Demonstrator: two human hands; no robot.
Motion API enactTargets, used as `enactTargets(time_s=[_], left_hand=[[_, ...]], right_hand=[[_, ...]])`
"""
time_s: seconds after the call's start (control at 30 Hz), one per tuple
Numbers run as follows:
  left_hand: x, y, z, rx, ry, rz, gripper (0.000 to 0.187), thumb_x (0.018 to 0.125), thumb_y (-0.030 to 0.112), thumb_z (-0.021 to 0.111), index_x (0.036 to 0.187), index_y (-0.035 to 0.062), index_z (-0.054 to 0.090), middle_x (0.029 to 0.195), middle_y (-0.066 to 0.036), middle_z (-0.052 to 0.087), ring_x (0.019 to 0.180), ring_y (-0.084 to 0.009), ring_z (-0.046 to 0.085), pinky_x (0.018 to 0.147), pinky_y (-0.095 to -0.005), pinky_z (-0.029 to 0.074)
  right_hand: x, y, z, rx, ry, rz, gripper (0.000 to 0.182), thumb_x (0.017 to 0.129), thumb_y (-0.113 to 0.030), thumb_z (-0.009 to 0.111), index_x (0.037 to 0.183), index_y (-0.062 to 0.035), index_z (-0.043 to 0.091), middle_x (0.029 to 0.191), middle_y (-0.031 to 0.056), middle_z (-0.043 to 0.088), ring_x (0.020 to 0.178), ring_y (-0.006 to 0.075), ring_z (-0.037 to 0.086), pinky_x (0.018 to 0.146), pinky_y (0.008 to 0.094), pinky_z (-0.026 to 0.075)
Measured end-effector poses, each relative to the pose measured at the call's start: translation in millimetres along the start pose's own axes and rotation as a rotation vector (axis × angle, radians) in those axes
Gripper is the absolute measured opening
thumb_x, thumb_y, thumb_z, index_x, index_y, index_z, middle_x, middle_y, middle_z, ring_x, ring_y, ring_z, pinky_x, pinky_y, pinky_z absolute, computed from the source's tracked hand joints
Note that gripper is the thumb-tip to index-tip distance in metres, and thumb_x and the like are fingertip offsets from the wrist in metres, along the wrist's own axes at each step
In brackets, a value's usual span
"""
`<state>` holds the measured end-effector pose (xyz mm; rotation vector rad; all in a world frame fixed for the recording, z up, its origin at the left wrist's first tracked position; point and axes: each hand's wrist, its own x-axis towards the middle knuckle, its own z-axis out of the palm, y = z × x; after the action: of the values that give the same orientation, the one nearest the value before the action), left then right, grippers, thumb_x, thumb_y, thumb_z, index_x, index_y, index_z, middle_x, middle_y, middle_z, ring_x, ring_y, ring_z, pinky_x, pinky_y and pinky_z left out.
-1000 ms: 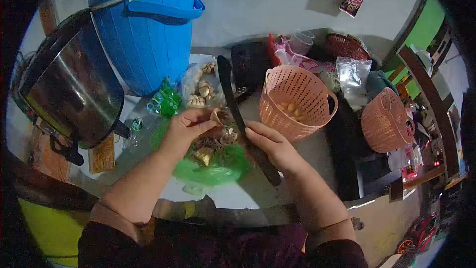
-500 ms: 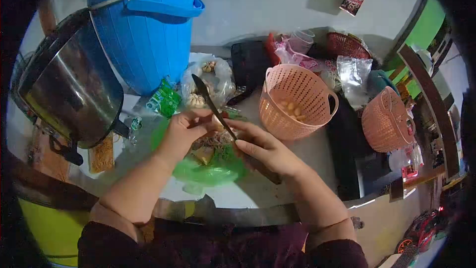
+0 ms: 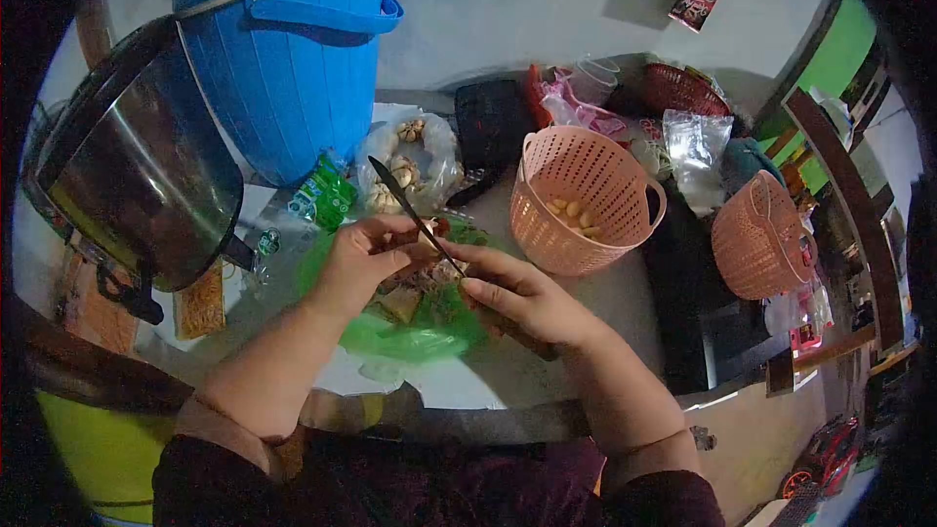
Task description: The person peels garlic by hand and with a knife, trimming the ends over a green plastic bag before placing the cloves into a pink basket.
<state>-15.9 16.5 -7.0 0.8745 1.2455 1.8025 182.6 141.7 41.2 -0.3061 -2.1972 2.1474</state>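
My right hand [image 3: 522, 298] is wrapped around the handle of a dark-bladed knife [image 3: 395, 187], its blade slanting up and to the left. Close beside the blade, the fingers of my left hand [image 3: 366, 259] pinch a small pale garlic clove [image 3: 427, 232], partly covered by the fingertips. Below both hands a green plastic bag [image 3: 420, 344] lies spread out, with papery peels and scraps on it. To the right stands a pink perforated basket [image 3: 556, 246] with several peeled cloves [image 3: 574, 210] at the bottom. Behind my left hand, a clear plastic bag [image 3: 439, 158] contains whole garlic bulbs [image 3: 402, 172].
A tall blue bucket [image 3: 283, 78] and a large shiny metal pot [image 3: 146, 166] stand at the left. Beside the clear bag lies a green packet [image 3: 325, 193]. A second pink basket [image 3: 759, 244] is at the right, near a silvery plastic pouch [image 3: 695, 151].
The knife blade has shifted slightly down and left, and my right hand has moved a little closer to my left. The clove stays between my left fingers.
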Motion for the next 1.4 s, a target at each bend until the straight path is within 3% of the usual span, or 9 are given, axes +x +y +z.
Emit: enactTargets(time_s=[0.13,0.33,0.43,0.57,0.8,0.9,1.0,1.23,1.4], left_hand=[[0,0,-1,0.001,-0.042,0.030,0.022,0.078,-0.013,0.063,0.094,0.0021,0.063,0.105,-0.008,0.067,0.092,-0.0156,0.063,0.083,-0.0308,0.052],[-2,5,6,-0.015,-0.037,0.033,0.017,0.078,-0.011,0.065,0.088,0.0022,0.062,0.106,-0.014,0.066,0.098,-0.0243,0.065,0.084,-0.0367,0.054],[-2,6,6,-0.021,-0.071,0.085,0.006,0.084,-0.003,0.067,0.088,-0.0022,0.063,0.108,-0.013,0.066,0.093,-0.0169,0.064,0.080,-0.0294,0.056],[-5,10,11,-0.057,-0.051,0.086,0.007,0.086,0.001,0.066,0.090,-0.0041,0.065,0.106,-0.013,0.067,0.093,-0.0169,0.065,0.079,-0.0297,0.056],[-5,8,10,-0.026,-0.049,0.091,0.019,0.086,0.001,0.067,0.104,0.0002,0.068,0.103,-0.009,0.069,0.087,-0.0131,0.066,0.078,-0.0270,0.055],[-6,12,11,-0.085,-0.036,-0.005,0.026,0.080,-0.008,0.065,0.102,0.0051,0.065,0.103,-0.009,0.068,0.094,-0.0189,0.065,0.086,-0.0345,0.052],[-5,9,7,-0.059,-0.094,0.109,0.020,0.085,-0.001,0.066,0.105,-0.0002,0.067,0.099,-0.006,0.070,0.089,-0.0129,0.065,0.082,-0.0269,0.053],[-5,15,13,0.053,0.023,0.028,0.019,0.082,-0.005,0.066,0.099,0.0035,0.064,0.100,-0.008,0.069,0.093,-0.0160,0.064,0.086,-0.0317,0.051],[-5,9,9,-0.039,-0.041,0.067,0.020,0.082,-0.005,0.067,0.099,0.0035,0.064,0.098,-0.006,0.068,0.091,-0.0149,0.064,0.083,-0.0295,0.052]], right_hand=[[0,-1,1,-0.004,0.010,0.013,0.048,0.099,-0.015,0.050,0.146,-0.0121,0.036,0.083,-0.0009,0.048,0.067,0.0079,0.047,0.058,0.0229,0.041],[1,2,1,0.033,0.012,0.037,0.047,0.098,-0.017,0.054,0.143,-0.0148,0.042,0.088,-0.0011,0.050,0.069,0.0072,0.048,0.058,0.0223,0.042],[-2,0,6,-0.002,0.070,-0.003,0.045,0.095,-0.024,0.060,0.138,-0.0156,0.048,0.095,-0.0015,0.056,0.069,0.0048,0.046,0.055,0.0218,0.040],[-2,3,7,-0.047,0.062,-0.042,0.046,0.095,-0.023,0.060,0.138,-0.0142,0.048,0.103,-0.0012,0.059,0.070,0.0051,0.047,0.056,0.0218,0.040],[-1,1,6,0.129,0.051,0.017,0.046,0.097,-0.020,0.056,0.141,-0.0140,0.045,0.101,-0.0002,0.060,0.069,0.0050,0.048,0.058,0.0217,0.041],[0,0,3,0.201,0.020,0.025,0.046,0.097,-0.021,0.056,0.141,-0.0144,0.045,0.093,-0.0009,0.059,0.067,0.0053,0.048,0.058,0.0220,0.040],[2,-1,3,0.033,0.057,-0.058,0.045,0.098,-0.021,0.055,0.141,-0.0144,0.045,0.086,-0.0023,0.055,0.067,0.0056,0.047,0.058,0.0218,0.040],[3,4,2,0.104,0.070,-0.059,0.049,0.099,-0.020,0.052,0.145,-0.0147,0.038,0.085,-0.0030,0.051,0.068,0.0056,0.046,0.058,0.0216,0.040],[2,5,1,0.035,0.002,-0.048,0.051,0.099,-0.021,0.051,0.147,-0.0163,0.035,0.082,-0.0031,0.050,0.065,0.0057,0.045,0.056,0.0220,0.040]])
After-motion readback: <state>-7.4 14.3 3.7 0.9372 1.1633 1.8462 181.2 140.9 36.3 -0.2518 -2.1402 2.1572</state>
